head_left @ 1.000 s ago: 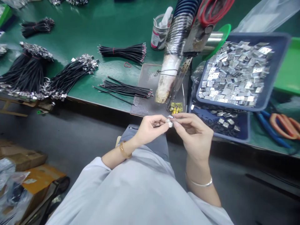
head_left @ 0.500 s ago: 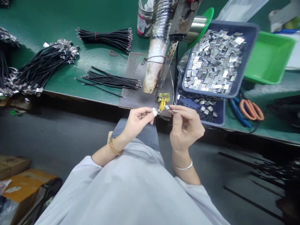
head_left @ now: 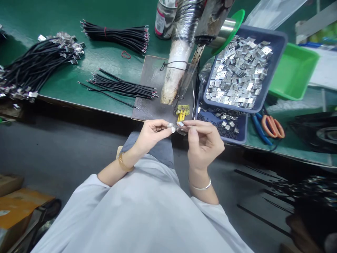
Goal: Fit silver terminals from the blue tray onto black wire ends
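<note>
My left hand (head_left: 151,137) is closed in a pinch on a thin black cable, mostly hidden by the fingers. A small white piece (head_left: 173,129) shows at its thumb tip; I cannot make out what it is. Opposite it, my right hand (head_left: 205,142) pinches a small silver metal plate (head_left: 180,123) beside its forefinger tip. Thin bare ends (head_left: 179,129) bridge the gap between the two hands, too small to make out clearly. Just beyond the fingers, a yellow clip (head_left: 181,115) stands at the table edge, below the soldering iron (head_left: 193,59).
Black cables (head_left: 123,86) lie left of the iron, with a tied bundle (head_left: 116,35) behind. Finished-looking cables with metal ends (head_left: 39,65) lie farther left. A blue tray (head_left: 273,70) of metal plates overlaps a lower tray (head_left: 243,131). Orange-handled scissors (head_left: 272,126) and a green bin (head_left: 296,70) sit right.
The hands drew slightly apart, then came closer again near the yellow clip. The metal plate moved left with my right hand. The view has shifted to the right.
</note>
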A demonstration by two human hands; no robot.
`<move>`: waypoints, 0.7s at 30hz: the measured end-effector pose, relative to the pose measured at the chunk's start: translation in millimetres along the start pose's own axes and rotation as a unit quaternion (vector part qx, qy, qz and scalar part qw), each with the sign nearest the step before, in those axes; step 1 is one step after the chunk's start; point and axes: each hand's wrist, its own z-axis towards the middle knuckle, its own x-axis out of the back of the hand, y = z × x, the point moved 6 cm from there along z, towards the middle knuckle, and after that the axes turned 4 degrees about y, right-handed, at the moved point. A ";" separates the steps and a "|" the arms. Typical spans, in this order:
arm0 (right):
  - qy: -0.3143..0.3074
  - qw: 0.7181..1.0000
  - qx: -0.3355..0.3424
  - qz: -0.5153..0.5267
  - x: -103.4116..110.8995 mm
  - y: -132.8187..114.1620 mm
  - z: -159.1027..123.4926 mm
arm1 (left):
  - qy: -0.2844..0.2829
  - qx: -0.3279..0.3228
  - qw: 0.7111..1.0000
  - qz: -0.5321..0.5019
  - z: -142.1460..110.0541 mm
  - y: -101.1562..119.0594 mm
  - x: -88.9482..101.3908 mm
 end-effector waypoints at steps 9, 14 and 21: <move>-0.010 0.997 0.047 -0.054 -3.9 6.1 0.1 | -0.002 -0.046 0.997 0.065 7.9 11.6 3.6; -0.035 0.997 0.040 -0.062 -11.0 13.5 2.8 | 0.007 -0.073 0.993 0.088 12.8 16.2 2.9; -0.040 0.980 0.140 -0.134 -15.3 7.8 5.2 | 0.031 -0.105 0.986 0.126 17.4 21.9 2.1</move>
